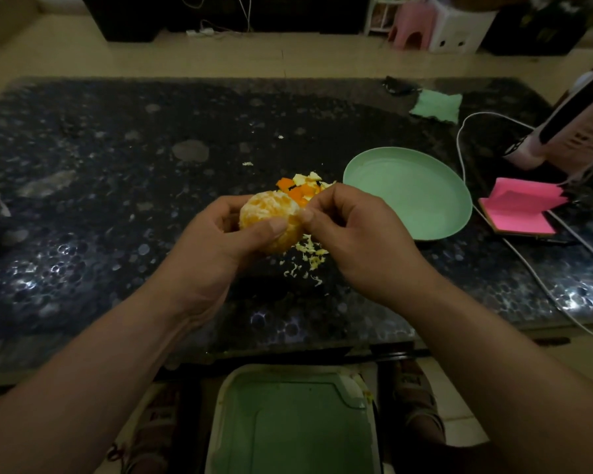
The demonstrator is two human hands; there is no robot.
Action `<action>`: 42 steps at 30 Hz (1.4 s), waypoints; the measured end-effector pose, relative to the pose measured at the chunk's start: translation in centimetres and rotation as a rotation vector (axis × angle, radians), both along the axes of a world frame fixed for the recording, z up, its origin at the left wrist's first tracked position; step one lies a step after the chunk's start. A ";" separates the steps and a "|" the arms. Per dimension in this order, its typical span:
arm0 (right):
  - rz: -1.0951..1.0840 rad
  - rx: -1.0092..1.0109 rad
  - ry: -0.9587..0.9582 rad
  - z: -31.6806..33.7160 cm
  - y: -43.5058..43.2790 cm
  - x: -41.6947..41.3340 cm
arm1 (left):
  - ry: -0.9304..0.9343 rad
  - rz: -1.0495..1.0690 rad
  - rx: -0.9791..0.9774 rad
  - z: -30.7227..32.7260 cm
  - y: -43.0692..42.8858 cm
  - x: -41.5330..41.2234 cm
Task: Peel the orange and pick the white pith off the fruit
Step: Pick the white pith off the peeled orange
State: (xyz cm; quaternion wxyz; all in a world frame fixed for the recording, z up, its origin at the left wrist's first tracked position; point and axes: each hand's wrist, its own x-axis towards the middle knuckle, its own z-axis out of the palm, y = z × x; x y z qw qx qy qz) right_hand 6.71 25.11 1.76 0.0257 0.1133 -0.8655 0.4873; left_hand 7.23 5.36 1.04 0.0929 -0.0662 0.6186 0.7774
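Observation:
A peeled orange [266, 213] is held above the dark table, its pale flesh facing up. My left hand [220, 241] grips it from the left, thumb pressed across its front. My right hand [353, 230] is at the fruit's right edge, thumb and forefinger pinching at its surface; whatever they hold is too small to see. Behind the fruit lies a pile of orange peel pieces [300, 188]. Shreds of white pith [308, 258] are scattered on the table below my hands.
An empty green plate [425, 206] stands just right of my hands. Pink sticky notes [521, 210], a white cable [466, 172] and a pink device [562, 131] are at the right. A green cloth [437, 105] lies far back. A green bin [288, 422] stands under the near edge.

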 end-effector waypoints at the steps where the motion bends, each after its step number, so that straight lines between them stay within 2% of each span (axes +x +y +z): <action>1: 0.004 -0.010 -0.009 0.0 0.0 0.0 | -0.005 0.000 0.017 0.1 0.0 0.0; 7: -0.007 -0.073 -0.038 -0.1 0.2 -0.5 | -0.026 -0.026 0.134 -0.4 -0.7 -0.2; 17: -0.024 0.015 -0.043 -0.2 0.5 -1.0 | -0.038 -0.145 0.252 -0.8 -2.1 -0.5; 23: 0.004 -0.135 -0.175 0.6 0.2 -0.6 | -0.043 -0.137 0.230 -1.2 -2.3 -0.8; 32: 0.047 -0.069 -0.060 0.3 -0.1 -0.2 | -0.047 -0.142 0.190 -1.2 -1.9 -0.6; 42: -0.011 -0.003 -0.033 -0.1 0.4 -0.6 | -0.045 -0.209 0.286 -1.1 -2.1 -0.7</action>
